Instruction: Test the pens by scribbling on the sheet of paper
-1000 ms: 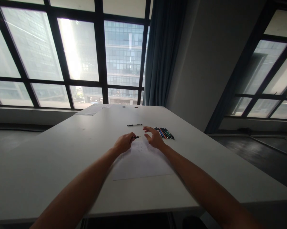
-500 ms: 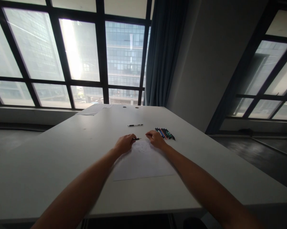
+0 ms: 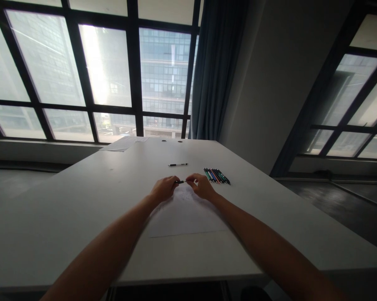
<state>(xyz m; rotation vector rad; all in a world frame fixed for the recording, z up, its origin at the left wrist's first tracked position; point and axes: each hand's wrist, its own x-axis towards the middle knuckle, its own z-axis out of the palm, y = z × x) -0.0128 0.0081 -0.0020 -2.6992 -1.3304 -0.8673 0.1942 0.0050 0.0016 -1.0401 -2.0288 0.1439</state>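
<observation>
Plainly, the left hand (image 3: 163, 189) was closed around the barrel of a dark pen (image 3: 181, 182), and the right hand (image 3: 203, 187) had its fingertips pinched narrowly on the pen's free end, as far as so small a view allowed. The pen was level between the two hands, just above the far edge of a sheet (image 3: 185, 217) that lay flat on the table (image 3: 81, 209). The main risk was in that two-handed hold. With both hands pulling along one thin barrel, a cap or tip that gave way suddenly could have sent the hands apart. The right hand would then have swung toward the row of pens (image 3: 217, 175) lying just beside it and scattered them. A small part that came loose could have rolled off across the smooth top. If the writing point was bare, a slip downward could have marked the sheet, which already bore faint marks near the hands. Nothing weighted the sheet, and the wrists were close over it, so a jerk could have dragged or creased it. A spare pen (image 3: 177, 164) lay farther off, well clear of the hands and less likely to be struck.
</observation>
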